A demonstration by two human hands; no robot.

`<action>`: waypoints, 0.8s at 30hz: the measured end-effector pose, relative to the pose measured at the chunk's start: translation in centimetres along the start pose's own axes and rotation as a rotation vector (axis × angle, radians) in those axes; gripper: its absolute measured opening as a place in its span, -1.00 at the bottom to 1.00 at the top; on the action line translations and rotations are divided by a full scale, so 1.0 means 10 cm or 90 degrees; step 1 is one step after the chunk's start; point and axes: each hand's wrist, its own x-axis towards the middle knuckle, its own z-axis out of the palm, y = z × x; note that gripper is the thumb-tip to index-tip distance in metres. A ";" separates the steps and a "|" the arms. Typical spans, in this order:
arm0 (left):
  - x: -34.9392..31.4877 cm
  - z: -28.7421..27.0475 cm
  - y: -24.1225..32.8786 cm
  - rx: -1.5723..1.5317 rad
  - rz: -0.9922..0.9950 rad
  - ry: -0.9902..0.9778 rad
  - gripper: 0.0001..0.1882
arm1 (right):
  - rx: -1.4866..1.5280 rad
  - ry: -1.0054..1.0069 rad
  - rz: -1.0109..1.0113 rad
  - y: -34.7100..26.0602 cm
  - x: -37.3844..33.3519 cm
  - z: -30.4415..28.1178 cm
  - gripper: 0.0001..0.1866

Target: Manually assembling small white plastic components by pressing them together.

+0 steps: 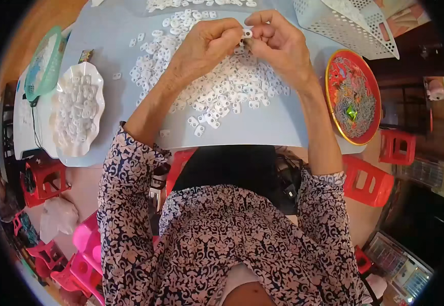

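Observation:
Over the far middle of the table, my two hands meet at a small white plastic piece with two dark holes [247, 33]. My left hand [206, 48] is closed, its thumb and forefinger pinching the piece from the left. On the other side, my right hand [281, 48] has its fingers curled and its thumb close against the piece; whatever sits in its fingertips is too small to make out. Beneath both hands spreads a loose pile of similar white pieces [222, 84].
A scalloped white plate [98, 94] heaped with white pieces stands left, beside a green basket [54, 64]. At right lies a red plate with a yellow rim [377, 97], holding many small grey parts. Behind it is a white perforated basket [354, 38]. Red stools [367, 181] stand below the table.

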 end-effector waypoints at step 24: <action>0.00 0.03 -0.05 -0.048 -0.046 0.029 -0.72 | 0.024 0.011 0.030 0.00 -0.01 0.04 -0.70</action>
